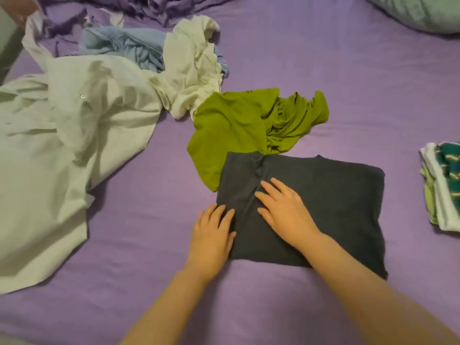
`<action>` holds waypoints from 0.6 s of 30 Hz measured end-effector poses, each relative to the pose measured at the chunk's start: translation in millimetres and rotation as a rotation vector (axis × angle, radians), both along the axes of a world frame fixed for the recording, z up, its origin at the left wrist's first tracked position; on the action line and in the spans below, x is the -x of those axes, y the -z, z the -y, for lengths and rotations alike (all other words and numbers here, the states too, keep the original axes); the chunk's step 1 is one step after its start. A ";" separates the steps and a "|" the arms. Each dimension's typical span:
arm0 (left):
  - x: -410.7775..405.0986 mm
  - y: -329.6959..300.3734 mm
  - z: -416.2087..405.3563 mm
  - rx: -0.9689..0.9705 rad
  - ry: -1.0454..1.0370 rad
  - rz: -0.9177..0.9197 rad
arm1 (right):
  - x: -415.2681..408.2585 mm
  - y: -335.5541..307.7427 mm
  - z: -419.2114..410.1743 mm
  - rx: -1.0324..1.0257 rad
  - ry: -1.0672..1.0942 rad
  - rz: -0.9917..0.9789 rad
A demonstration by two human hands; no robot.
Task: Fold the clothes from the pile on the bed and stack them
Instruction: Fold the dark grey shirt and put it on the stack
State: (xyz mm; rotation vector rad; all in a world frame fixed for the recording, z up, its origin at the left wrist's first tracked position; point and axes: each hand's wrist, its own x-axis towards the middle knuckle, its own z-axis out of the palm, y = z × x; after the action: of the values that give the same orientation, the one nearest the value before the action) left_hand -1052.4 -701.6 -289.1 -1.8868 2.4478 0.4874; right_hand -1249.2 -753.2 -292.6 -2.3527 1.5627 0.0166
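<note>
So the dark grey folded knit top (323, 207) is lying right in front of me on the purple bed sheet (348, 95), long side running left to right, and the folded stack of green and white clothes (443, 188) is sitting well off to my right, so my right hand's nearer to it. I'm pressing my right hand (283, 210) flat on the top, fingers spread, while my left hand (211, 237) is resting open on its left edge, gripping nothing.

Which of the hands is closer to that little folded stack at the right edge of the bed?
Right. The right hand rests flat mid-way on the dark garment, nearer the folded stack; the left hand sits at that garment's far-left edge.
</note>
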 end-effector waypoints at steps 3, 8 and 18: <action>-12.4 2.5 -2.4 0.000 -0.052 -0.060 | -23.2 -7.5 47.3 0.068 -0.070 0.013; -26.4 8.7 -7.4 -0.105 -0.146 -0.136 | -59.5 -11.6 88.0 0.009 -0.247 -0.162; -54.5 -12.5 0.2 -0.034 -0.285 -0.334 | -76.3 -25.4 104.8 0.112 -0.121 -0.052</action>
State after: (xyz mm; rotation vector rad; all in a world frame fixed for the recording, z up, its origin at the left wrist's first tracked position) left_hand -997.9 -701.8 -276.6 -2.3187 2.3306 0.9170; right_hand -1172.9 -858.0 -267.2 -2.5503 1.4786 0.0180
